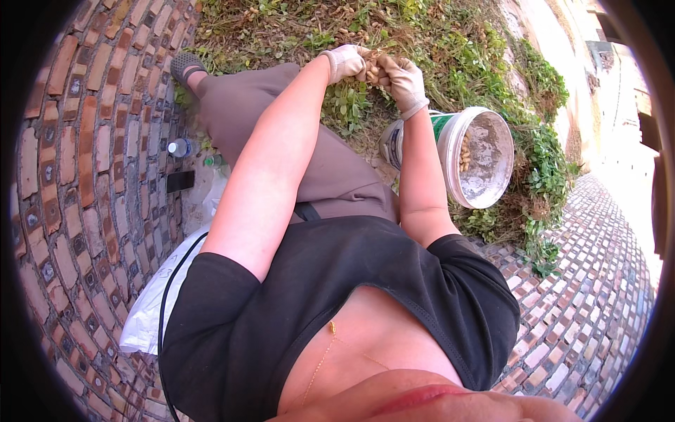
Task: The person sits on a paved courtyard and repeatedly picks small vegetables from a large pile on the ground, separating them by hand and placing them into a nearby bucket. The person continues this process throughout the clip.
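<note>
My left hand [346, 63], in a pale knit work glove, grips a cluster of peanut pods [372, 69] with thin dry stems. My right hand [407, 83], gloved the same way with soiled fingertips, closes on the other side of that cluster. Both hands meet over a wide heap of uprooted peanut plants [453, 58], with green leaves and pods among the stems. Below my right forearm is a white plastic bucket [505, 158] with a green band. Some picked peanuts [465, 152] lie inside it; the forearm hides part of its side.
Brick paving [84, 153] runs along the left, and more brick paving [580, 274] lies at the lower right. By my left leg are a water bottle [181, 148], a dark flat object [180, 181] and a white sack [153, 311]. A black cable [164, 300] passes my left shoulder.
</note>
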Demonstrator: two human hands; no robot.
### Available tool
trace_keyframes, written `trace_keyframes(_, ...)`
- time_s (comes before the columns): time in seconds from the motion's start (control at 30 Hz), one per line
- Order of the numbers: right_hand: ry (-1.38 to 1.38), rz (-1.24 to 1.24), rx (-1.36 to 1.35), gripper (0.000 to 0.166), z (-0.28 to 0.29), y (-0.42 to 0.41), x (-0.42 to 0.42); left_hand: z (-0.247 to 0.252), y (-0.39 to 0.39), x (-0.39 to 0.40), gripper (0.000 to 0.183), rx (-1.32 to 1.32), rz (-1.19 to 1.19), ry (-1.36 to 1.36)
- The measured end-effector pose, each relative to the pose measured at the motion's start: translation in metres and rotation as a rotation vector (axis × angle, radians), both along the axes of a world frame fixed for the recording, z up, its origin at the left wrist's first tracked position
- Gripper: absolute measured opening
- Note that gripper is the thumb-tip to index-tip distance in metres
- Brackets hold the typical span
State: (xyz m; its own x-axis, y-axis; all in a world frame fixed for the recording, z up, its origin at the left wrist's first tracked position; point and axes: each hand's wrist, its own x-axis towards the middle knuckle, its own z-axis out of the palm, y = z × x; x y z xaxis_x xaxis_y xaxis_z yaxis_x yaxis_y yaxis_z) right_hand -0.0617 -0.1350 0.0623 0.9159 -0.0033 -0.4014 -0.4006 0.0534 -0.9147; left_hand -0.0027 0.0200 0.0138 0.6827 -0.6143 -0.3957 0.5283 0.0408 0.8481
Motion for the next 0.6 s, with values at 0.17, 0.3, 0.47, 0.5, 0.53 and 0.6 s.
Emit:
trace_keyframes(0.17,0.059,0.022,1.229,0.024,-0.058,-0.050,0.007,0.000,-0.002,0.004,0.030,-0.335,-0.013,0.036)
trace_keyframes(0.3,0.034,-0.218,0.930,0.032,-0.044,-0.039,-0.009,-0.020,0.006,0.018,0.027,-1.063,-0.205,0.437)
trace_keyframes(0.47,0.016,-0.137,0.752,0.036,-0.041,-0.037,-0.023,-0.012,0.004,0.010,0.025,-0.402,0.114,-0.008)
trace_keyframes(0.5,0.013,-0.126,0.696,0.036,-0.040,-0.034,-0.022,-0.010,0.002,0.009,0.025,-0.380,0.122,-0.006)
trace_keyframes(0.53,0.010,-0.115,0.641,0.036,-0.040,-0.030,-0.021,-0.009,0.001,0.008,0.024,-0.358,0.131,-0.004)
trace_keyframes(0.6,-0.004,-0.102,0.533,0.033,-0.037,-0.019,-0.018,-0.007,0.001,0.007,0.023,-0.364,0.138,0.022)
